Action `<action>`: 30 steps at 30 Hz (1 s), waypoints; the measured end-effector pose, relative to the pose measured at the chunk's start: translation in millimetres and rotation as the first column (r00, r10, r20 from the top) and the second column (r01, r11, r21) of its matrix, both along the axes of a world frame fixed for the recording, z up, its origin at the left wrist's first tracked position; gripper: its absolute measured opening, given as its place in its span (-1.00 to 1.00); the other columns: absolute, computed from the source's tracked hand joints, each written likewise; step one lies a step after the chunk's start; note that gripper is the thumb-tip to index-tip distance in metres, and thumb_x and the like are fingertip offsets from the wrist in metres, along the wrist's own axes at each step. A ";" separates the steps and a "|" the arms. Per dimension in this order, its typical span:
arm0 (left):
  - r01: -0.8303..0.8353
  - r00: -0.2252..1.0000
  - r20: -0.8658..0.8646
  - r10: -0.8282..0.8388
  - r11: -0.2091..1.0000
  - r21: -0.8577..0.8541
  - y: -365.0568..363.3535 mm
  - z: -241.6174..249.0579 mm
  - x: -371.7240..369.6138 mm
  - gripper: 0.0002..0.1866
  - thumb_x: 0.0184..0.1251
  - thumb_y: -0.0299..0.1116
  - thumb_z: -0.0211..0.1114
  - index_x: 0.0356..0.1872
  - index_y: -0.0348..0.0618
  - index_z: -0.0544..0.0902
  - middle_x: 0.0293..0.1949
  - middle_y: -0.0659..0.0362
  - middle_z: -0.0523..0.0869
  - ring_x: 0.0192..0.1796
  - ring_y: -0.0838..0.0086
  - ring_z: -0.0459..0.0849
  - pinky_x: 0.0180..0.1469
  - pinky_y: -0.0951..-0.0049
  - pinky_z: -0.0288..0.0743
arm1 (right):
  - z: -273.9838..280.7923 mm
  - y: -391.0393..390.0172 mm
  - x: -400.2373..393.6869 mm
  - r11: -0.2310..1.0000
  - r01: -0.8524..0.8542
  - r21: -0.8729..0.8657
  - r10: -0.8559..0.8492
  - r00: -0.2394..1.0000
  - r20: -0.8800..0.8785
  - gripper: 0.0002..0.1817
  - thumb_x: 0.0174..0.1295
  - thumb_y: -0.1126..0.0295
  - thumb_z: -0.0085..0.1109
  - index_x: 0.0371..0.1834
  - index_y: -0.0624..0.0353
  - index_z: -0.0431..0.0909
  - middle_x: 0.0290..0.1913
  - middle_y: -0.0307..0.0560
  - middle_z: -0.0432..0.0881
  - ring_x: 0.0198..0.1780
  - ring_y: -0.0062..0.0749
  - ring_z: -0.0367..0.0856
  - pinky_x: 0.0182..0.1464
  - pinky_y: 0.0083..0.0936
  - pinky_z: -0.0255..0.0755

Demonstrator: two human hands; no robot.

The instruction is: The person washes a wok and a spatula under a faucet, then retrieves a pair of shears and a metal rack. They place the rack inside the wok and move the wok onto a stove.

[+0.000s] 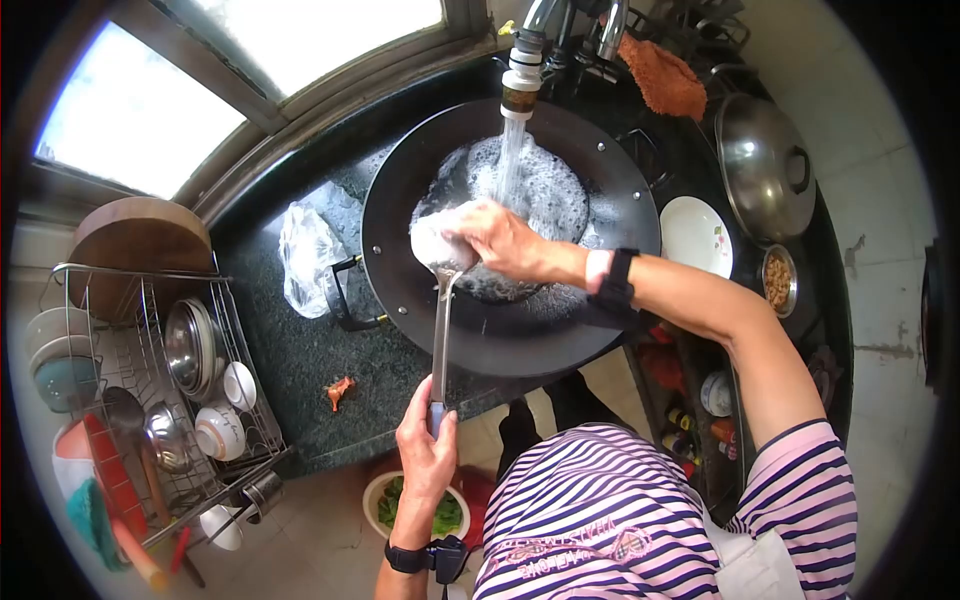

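A large dark wok (400, 290) with foamy water in it stands under a faucet (522, 75), and water streams down into the foam. My left hand (428, 450) grips the handle of a metal utensil (443, 330) near the wok's front rim. Over the wok, my right hand (495, 238) presses a whitish cloth or sponge (435, 243) round the utensil's upper end, which is hidden under it.
A dish rack (150, 275) with bowls and pans stands at the left. Beside the wok lie a plastic bag (308, 255) and a small orange scrap (339, 392). On the right are a plate (695, 237), a domed lid (755, 165) and a small bowl (779, 280).
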State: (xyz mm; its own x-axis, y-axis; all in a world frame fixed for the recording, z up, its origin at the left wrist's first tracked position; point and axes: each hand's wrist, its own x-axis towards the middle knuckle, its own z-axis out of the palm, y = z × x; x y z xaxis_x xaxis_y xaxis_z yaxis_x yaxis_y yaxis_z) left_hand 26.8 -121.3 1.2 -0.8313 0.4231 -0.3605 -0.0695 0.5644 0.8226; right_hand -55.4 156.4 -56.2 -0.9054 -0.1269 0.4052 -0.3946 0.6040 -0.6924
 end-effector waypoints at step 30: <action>0.008 0.995 -0.103 -0.009 1.000 -0.008 -11.3 -9.7 -3.5 -0.47 0.09 -0.61 0.19 0.18 -0.32 0.39 -0.14 -0.04 0.59 -0.22 0.36 0.58 -0.09 0.46 0.43 | -70.1 38.9 29.4 0.938 -0.027 0.346 -0.158 0.855 0.495 -0.76 -0.04 0.46 0.07 -0.27 0.26 0.56 -0.17 0.13 0.52 -0.13 0.06 0.52 -0.09 -0.18 0.42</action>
State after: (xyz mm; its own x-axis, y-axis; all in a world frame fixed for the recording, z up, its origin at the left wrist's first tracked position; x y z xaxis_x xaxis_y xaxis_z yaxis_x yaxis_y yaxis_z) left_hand 23.3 -132.6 -8.5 -0.8606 0.4281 -0.2760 0.0206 0.5706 0.8210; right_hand -26.0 195.3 -126.2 -0.9804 -0.1014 -0.1687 0.0056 0.8426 -0.5386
